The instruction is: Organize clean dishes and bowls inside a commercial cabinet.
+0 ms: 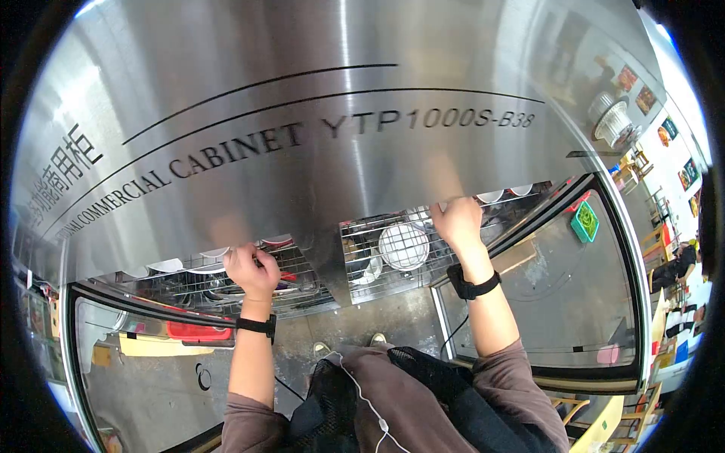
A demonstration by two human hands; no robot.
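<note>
A tall stainless steel cabinet [340,166] marked "COMMERCIAL CABINET YTP1000S-B38" stands right in front of me, its two glass doors swung out. My left hand [253,269] is closed at the left wire shelf [294,264], near the cabinet's upper panel; what it holds, if anything, is hidden. Over the right wire shelf [362,257], my right hand [458,220] is also curled closed, its fingertips partly out of sight by the panel edge. Round white dishes [404,246] show through the wires between my hands. Paler dishes [168,265] lie at the left end.
The left glass door [151,377] and right glass door [559,302] flank me. Through them show a red tray [198,329] and a green basket [585,221]. Tables, chairs and people [674,268] are far right. A white cable [366,400] hangs down my front.
</note>
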